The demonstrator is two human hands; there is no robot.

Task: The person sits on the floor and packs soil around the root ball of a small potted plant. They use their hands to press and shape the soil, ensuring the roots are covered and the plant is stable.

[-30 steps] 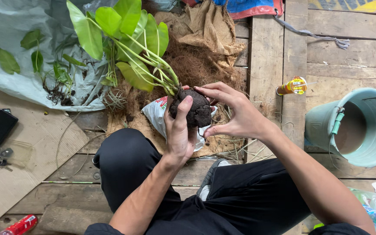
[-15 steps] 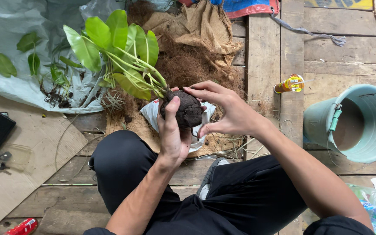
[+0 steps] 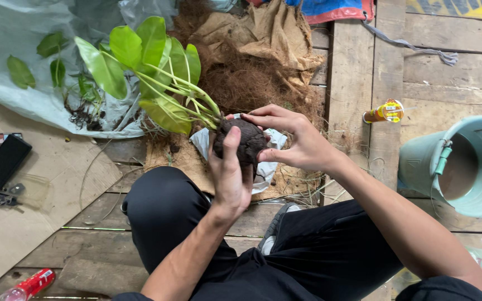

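A leafy green plant [image 3: 152,72] with long pale stems ends in a dark round ball of soil [image 3: 245,140]. My left hand [image 3: 229,177] cups the ball from below, thumb up along its left side. My right hand [image 3: 294,139] grips the ball from the right, fingers curled over its top. The plant tilts to the left, leaves over the grey plastic sheet [image 3: 12,50]. Under the ball lies a crumpled white plastic bag [image 3: 266,167] on a piece of brown sacking. I sit cross-legged in black trousers [image 3: 319,251].
A heap of brown coconut fibre [image 3: 252,78] lies on burlap behind the plant. A teal bucket [image 3: 464,167] stands at right, a small orange bottle [image 3: 385,112] near it. A black phone [image 3: 4,161] and keys rest on cardboard at left. A red-capped bottle [image 3: 29,284] lies bottom left.
The plant has swung further to the left while both hands kept hold of the soil ball. My left thumb has shifted up along the ball.
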